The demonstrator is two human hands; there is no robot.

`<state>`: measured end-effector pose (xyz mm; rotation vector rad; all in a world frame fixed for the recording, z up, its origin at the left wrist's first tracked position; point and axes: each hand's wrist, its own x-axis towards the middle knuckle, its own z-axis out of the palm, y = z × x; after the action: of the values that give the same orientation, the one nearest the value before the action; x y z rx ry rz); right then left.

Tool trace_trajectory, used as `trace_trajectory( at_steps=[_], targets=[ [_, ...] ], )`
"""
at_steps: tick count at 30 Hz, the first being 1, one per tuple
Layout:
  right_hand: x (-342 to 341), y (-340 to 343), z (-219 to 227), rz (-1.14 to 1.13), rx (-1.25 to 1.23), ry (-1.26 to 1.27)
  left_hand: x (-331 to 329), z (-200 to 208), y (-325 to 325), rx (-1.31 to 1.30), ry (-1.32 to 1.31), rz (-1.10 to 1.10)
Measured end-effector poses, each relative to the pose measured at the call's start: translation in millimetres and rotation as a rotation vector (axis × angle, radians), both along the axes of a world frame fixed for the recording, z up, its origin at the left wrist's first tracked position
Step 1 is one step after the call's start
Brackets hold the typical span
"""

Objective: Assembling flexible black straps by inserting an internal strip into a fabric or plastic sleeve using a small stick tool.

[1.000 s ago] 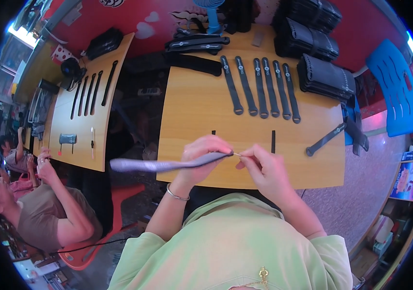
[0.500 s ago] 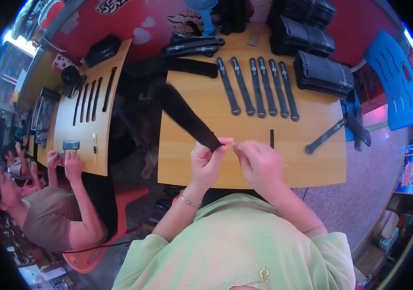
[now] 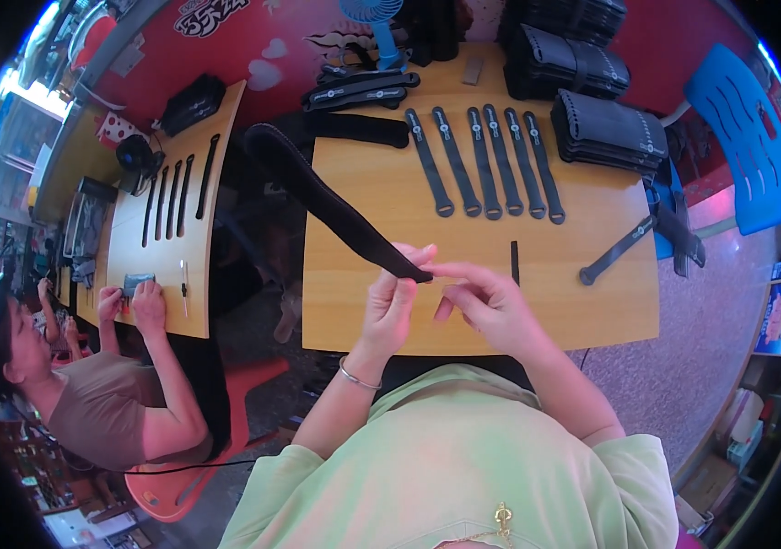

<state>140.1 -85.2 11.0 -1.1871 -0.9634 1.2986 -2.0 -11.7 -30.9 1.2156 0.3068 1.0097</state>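
Note:
A long black fabric strap (image 3: 335,209) slants up and to the left over the near-left part of the table. Its narrow lower end is pinched between the thumb and fingers of my left hand (image 3: 390,304). My right hand (image 3: 498,313) has its forefinger stretched out to that same end, touching or almost touching it. The thumb and other fingers of this hand are bent and apart from the strap, with nothing visible in them. A short thin black strip (image 3: 515,263) lies on the table just beyond my right hand.
Several grey straps (image 3: 484,169) lie in a row on the wooden table (image 3: 363,316). One more strap (image 3: 614,253) crosses the right edge. Stacked dark folded pieces (image 3: 610,128) and a blue fan (image 3: 383,41) stand behind. A co-worker (image 3: 102,412) sits at another table (image 3: 157,265) on the left.
My right hand has opened from its pinch at the strap's end, and its forefinger now points there. A thin pale stick or thread by that hand is out of sight. The strap's far end has risen.

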Motion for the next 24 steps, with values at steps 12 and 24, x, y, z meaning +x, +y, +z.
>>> trace_trajectory(
  at_steps=[12,24],
  targets=[
    [3.5,-1.4,-7.6,-0.337,0.389,-1.064,8.5,7.1,-1.1,-0.102,0.096,-0.024],
    [-5.2,-5.0,-10.0,-0.292,0.163,-0.704,22.4,11.6,-8.9,-0.443,0.018,0.109]
  ],
)
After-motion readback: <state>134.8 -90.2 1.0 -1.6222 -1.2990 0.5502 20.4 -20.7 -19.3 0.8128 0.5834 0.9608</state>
